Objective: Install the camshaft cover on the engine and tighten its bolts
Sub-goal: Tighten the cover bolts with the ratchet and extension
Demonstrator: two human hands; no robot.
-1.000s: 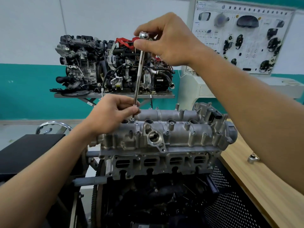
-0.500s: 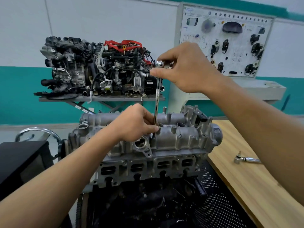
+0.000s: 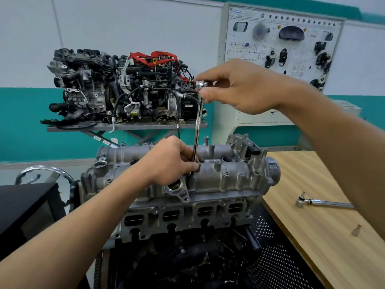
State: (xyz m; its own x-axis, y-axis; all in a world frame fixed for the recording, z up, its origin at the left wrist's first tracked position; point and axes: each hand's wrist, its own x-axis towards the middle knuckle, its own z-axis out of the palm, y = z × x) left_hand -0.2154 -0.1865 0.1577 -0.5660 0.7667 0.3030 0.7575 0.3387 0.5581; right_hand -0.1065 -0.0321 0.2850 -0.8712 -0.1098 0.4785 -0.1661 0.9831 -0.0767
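A long extension driver stands almost upright over the camshaft cover seated on the engine, the right hand pinching its top while the nearer left hand pinches the shaft just above a bolt

White-over-teal wall; wooden bench right; display board behind.

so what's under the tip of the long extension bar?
The extension bar stands on the camshaft cover; the left hand pinches its lower end, hiding the bolt head.
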